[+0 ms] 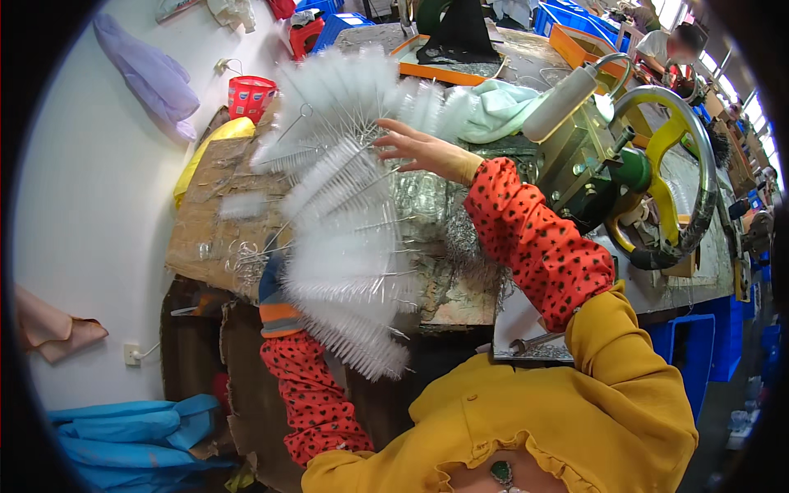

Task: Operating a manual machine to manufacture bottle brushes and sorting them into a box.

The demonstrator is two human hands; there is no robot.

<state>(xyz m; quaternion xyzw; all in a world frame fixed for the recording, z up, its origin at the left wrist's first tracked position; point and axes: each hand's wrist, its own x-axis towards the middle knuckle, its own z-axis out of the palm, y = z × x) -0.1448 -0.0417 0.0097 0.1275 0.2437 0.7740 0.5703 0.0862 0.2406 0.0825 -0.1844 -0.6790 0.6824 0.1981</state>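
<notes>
A big fanned pile of white bottle brushes (353, 255) with twisted wire stems spreads over the worktable (460, 300) and hangs past its front edge. My right hand (427, 154) is bare, its fingers stretched out and apart beside the wire stems at the top of the pile; nothing shows in its grip. My left hand (271, 283), in a blue glove with an orange and grey cuff, is at the pile's lower left side. Brushes hide its fingers, so its hold cannot be seen. One single brush (243, 205) lies apart on brown cardboard.
A green machine (588, 177) with a large handwheel (699, 156) stands at the right. Behind the pile are a pale green cloth (497, 111) and an orange-edged tray (448, 74). A red basket (251, 97) sits by the left wall. A wrench (534, 341) lies near the front edge.
</notes>
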